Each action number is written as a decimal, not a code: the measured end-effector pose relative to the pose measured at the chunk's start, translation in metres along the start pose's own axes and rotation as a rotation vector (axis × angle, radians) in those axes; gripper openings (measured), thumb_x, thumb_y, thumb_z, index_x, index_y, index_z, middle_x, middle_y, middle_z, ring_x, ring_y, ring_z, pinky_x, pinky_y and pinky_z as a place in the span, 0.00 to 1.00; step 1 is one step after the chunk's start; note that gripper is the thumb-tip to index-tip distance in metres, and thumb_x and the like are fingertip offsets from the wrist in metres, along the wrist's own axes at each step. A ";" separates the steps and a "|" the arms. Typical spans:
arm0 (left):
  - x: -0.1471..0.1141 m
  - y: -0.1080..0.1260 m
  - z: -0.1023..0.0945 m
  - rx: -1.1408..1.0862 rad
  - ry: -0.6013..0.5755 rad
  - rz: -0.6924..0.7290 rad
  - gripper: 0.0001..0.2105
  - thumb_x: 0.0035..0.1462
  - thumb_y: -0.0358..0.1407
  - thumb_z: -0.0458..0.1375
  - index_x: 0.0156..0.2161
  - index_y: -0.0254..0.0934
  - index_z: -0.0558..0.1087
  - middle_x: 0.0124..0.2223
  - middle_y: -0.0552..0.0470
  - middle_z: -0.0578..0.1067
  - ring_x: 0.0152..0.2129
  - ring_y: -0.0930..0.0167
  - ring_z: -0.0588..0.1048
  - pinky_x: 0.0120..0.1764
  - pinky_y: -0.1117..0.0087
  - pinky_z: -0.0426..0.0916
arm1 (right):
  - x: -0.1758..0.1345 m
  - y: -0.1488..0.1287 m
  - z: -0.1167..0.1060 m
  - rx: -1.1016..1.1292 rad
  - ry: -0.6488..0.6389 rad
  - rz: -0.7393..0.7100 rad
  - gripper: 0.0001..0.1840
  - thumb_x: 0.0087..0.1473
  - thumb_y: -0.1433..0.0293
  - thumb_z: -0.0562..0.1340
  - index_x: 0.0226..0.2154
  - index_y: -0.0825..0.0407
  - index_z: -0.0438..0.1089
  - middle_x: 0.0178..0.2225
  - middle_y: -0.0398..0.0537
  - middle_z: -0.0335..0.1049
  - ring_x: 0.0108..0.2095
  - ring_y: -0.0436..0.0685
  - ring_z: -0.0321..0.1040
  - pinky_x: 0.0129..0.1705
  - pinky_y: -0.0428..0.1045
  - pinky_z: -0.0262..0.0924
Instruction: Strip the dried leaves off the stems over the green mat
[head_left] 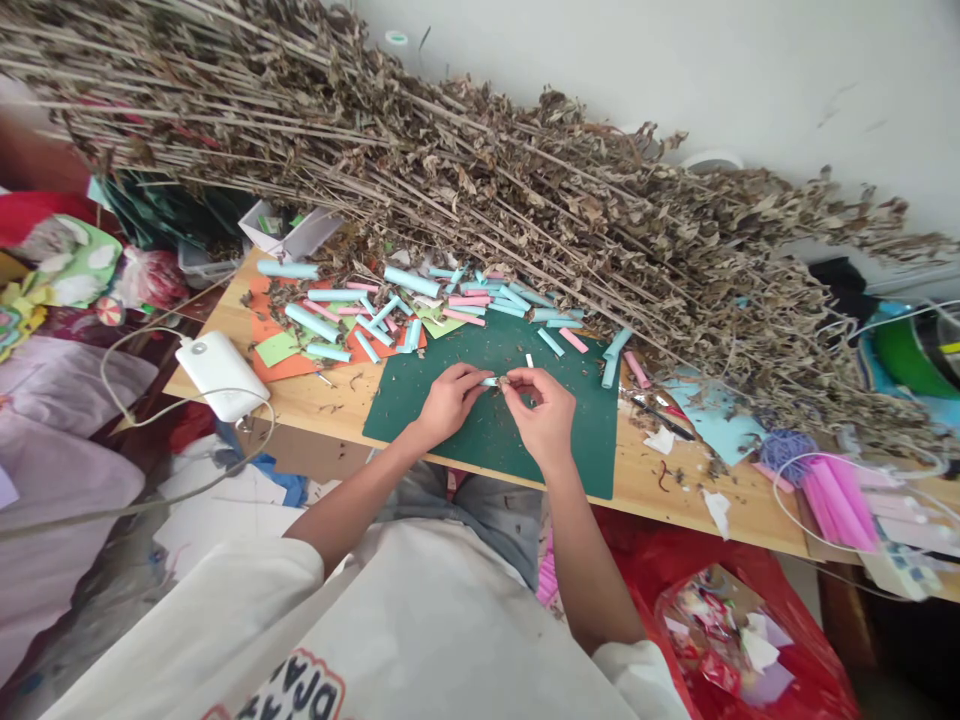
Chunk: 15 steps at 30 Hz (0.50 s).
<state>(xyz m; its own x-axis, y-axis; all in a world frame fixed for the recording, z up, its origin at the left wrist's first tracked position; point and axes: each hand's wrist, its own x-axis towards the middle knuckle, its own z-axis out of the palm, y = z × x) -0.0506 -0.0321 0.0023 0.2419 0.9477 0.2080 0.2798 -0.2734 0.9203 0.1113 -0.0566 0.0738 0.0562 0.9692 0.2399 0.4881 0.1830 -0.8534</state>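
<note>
Over the dark green cutting mat (555,455), my left hand (452,402) pinches a small light blue paper tube (490,381), of which only a short bit shows between the fingers. My right hand (541,415) meets it from the other side, thumb and forefinger closed on a bit of dried leaf (504,383) at the tube's end. Beyond the hands lie several rolled paper tubes in light blue (412,281) and pink (574,340), scattered with leaf crumbs. A small white piece (529,360) rests on the mat just past my right hand.
A large heap of dried leafy stems (525,190) covers the table's back. Left are a white power bank (222,377) with a cable and orange paper (281,365). Right are a dark pen or knife (664,418), blue paper (712,415) and purple yarn (787,453). A red bag (795,630) hangs below.
</note>
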 end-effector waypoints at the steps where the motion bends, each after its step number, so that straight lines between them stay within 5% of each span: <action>1: 0.000 0.000 0.000 0.001 0.002 0.001 0.13 0.62 0.40 0.55 0.48 0.43 0.77 0.42 0.45 0.74 0.40 0.66 0.72 0.47 0.66 0.65 | 0.000 0.000 0.000 0.001 -0.006 0.005 0.06 0.55 0.68 0.61 0.35 0.50 0.74 0.34 0.47 0.74 0.32 0.53 0.70 0.39 0.49 0.69; 15: -0.001 0.000 0.001 0.025 0.001 0.019 0.12 0.61 0.39 0.55 0.47 0.43 0.78 0.43 0.45 0.74 0.41 0.65 0.72 0.48 0.65 0.65 | -0.001 0.006 -0.003 0.042 -0.030 -0.002 0.05 0.53 0.67 0.64 0.30 0.49 0.75 0.34 0.46 0.74 0.33 0.53 0.71 0.38 0.49 0.68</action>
<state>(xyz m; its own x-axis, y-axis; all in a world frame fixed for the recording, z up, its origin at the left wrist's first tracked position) -0.0495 -0.0331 0.0015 0.2459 0.9427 0.2254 0.2982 -0.2949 0.9078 0.1164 -0.0566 0.0698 0.0294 0.9732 0.2282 0.4515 0.1908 -0.8716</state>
